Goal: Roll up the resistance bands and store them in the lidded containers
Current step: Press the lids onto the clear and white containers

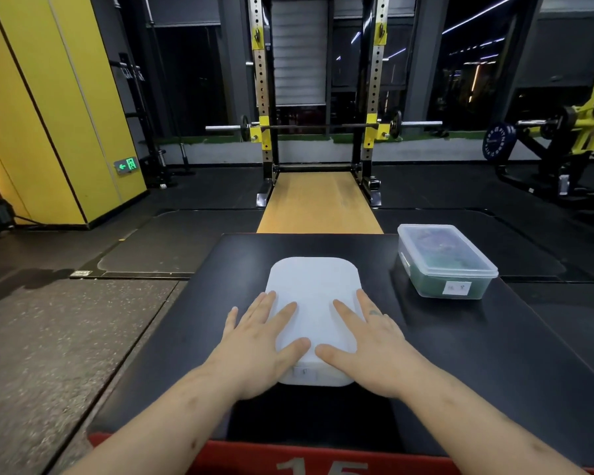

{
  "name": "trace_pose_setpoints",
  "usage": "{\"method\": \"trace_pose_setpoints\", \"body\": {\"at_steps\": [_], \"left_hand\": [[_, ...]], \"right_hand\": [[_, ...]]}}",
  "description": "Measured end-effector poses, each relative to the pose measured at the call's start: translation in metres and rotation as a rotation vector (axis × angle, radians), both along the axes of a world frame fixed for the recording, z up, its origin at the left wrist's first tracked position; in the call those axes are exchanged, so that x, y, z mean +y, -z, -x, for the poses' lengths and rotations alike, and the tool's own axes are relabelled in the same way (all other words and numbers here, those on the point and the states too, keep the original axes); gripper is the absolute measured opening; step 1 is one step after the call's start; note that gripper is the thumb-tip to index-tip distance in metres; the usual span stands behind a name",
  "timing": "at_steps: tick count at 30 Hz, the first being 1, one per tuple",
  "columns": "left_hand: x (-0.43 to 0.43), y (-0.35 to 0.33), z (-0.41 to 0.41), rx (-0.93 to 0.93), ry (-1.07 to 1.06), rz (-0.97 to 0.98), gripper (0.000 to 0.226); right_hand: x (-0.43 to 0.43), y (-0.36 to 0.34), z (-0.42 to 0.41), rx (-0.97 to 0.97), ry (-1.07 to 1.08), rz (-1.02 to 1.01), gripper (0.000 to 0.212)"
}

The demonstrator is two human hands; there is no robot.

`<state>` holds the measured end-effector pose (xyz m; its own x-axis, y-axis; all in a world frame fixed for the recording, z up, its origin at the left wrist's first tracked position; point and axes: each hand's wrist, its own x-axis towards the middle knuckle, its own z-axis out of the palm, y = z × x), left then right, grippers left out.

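A white lidded container (314, 286) lies in the middle of the black padded box top (460, 354), lid on. My left hand (258, 347) lies flat on the lid's left side with straight, spread fingers. On the lid's right side my right hand (371, 351) presses down the same way. A second, clear container (446, 260) stands at the far right of the box, closed, with dark green and purple bands visible inside and a small label on its front. No loose band shows.
The box has a red front face with a number (323, 467) near me. Beyond it are a wooden lifting platform (319, 204), a squat rack with a barbell (323, 125), a yellow wall (48, 108) left and a yellow machine (576, 132) right.
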<state>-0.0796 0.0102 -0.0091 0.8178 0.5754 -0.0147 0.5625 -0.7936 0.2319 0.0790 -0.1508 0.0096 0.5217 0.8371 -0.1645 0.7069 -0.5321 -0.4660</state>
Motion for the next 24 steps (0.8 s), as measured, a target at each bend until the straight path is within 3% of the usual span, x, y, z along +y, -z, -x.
{"method": "trace_pose_setpoints", "body": {"at_steps": [16, 22, 24], "left_hand": [[0.134, 0.000, 0.000, 0.004, -0.065, 0.018, 0.071], [0.181, 0.000, -0.011, -0.024, -0.073, 0.036, 0.095], [0.194, 0.001, -0.016, -0.028, -0.073, 0.023, 0.093]], "right_hand": [[0.137, -0.011, 0.002, -0.009, -0.071, 0.018, 0.087], [0.187, -0.006, -0.010, -0.024, -0.072, 0.017, 0.090], [0.201, -0.004, -0.016, -0.032, -0.072, 0.015, 0.091]]}}
